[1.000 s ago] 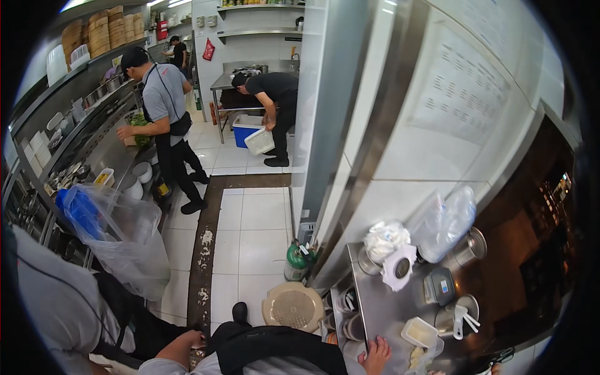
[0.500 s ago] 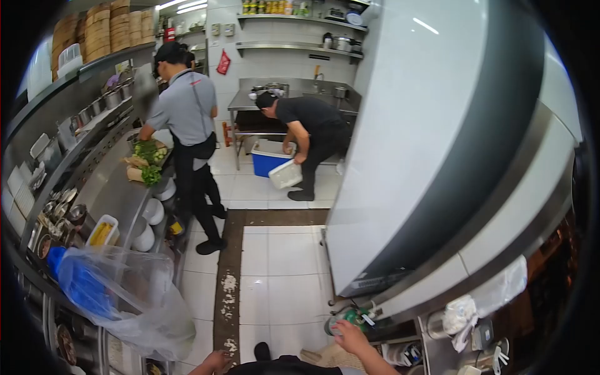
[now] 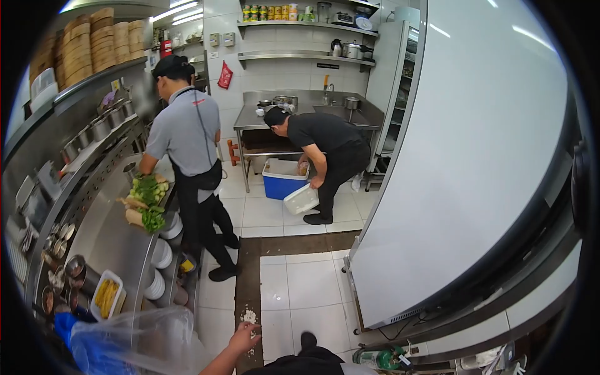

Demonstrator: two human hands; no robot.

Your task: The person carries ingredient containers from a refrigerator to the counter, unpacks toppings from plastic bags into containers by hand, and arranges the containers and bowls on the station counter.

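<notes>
My left hand (image 3: 242, 339) is low in the view, over the dark floor strip (image 3: 249, 284). Its fingers are loosely bent and apart, and I see nothing in them. To its left, a clear plastic bag (image 3: 156, 331) hangs at the counter edge, beside a blue item (image 3: 94, 350) partly covered by plastic. My right hand is out of view. White scraps (image 3: 249, 316) lie on the floor strip just beyond my left hand.
A person in a grey shirt (image 3: 187, 125) stands at the left counter by leafy greens (image 3: 150, 194). Another person in black (image 3: 325, 134) bends over a blue cooler (image 3: 281, 186), holding its white lid (image 3: 301, 199). A tall white refrigerator (image 3: 462, 169) stands right, a green cylinder (image 3: 381, 358) below.
My view has shifted forward and turned left. My left hand has come further up into view; my right hand has left it. The plastic bag now sits lower in the picture.
</notes>
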